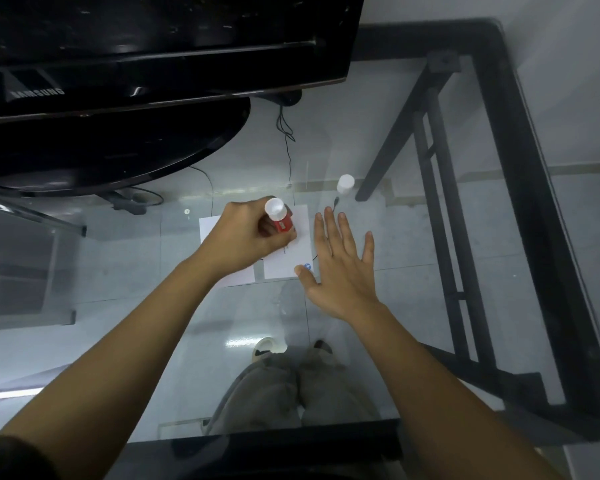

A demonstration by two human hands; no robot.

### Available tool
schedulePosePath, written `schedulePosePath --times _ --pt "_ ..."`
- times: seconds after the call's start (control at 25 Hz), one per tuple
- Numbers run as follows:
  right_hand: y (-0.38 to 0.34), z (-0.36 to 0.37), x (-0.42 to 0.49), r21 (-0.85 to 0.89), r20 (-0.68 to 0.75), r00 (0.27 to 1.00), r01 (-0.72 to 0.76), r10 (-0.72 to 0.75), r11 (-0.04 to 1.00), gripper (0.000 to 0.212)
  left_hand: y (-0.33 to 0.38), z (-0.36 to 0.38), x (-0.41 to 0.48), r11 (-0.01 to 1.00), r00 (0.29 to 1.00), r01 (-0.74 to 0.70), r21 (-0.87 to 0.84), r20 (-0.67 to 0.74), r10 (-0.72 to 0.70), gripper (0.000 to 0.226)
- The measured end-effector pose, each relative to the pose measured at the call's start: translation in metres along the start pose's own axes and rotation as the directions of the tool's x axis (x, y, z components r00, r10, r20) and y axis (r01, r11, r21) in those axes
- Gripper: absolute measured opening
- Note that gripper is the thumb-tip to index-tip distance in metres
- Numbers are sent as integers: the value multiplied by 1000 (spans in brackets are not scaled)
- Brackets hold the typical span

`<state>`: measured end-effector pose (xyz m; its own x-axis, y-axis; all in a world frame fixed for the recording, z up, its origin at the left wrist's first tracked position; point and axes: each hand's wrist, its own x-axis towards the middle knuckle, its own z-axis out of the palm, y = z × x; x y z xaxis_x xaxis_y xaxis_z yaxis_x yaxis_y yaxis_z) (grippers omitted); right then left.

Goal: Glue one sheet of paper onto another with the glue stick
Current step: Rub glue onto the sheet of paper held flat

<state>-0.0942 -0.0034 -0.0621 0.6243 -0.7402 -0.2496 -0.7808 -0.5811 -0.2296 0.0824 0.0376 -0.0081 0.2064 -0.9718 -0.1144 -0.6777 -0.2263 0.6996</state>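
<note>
Two white paper sheets lie side by side on the glass table: the left sheet (211, 230) and the right sheet (291, 254). My left hand (246, 237) grips a red glue stick (280, 220) with a white end pointing up, its lower end down on the right sheet. My right hand (343, 268) is flat with fingers spread, just right of the right sheet, its thumb at the sheet's near corner. The glue stick's white cap (345, 184) stands alone on the glass, farther back.
A black monitor (153, 46) on a round black stand (118, 147) fills the back left. The glass table (430, 323) has a black frame (534, 168) along the right and near edges. Thin black cables (286, 133) run behind the sheets. My legs show through the glass.
</note>
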Motion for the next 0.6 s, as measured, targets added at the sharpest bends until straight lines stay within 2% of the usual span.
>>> schedulePosePath --times 0.12,0.24,0.36,0.48,0.6 --pt "0 1 0 8 -4 1000 12 -12 1000 83 -2 1 9 1000 1000 -5 27 -17 6 26" --pt "1 -1 0 26 12 999 40 -40 999 76 3 -2 21 999 996 -4 53 -92 9 24" --pt "5 -5 0 67 21 998 66 -67 996 69 7 -7 22 1000 982 3 -13 -188 -6 23" --pt "16 -12 3 9 27 989 142 -142 990 61 8 -11 7 999 996 -16 -38 -87 13 25" --pt "24 -20 8 -105 66 969 243 -237 964 62 6 -7 -15 999 998 -12 -45 58 15 23"
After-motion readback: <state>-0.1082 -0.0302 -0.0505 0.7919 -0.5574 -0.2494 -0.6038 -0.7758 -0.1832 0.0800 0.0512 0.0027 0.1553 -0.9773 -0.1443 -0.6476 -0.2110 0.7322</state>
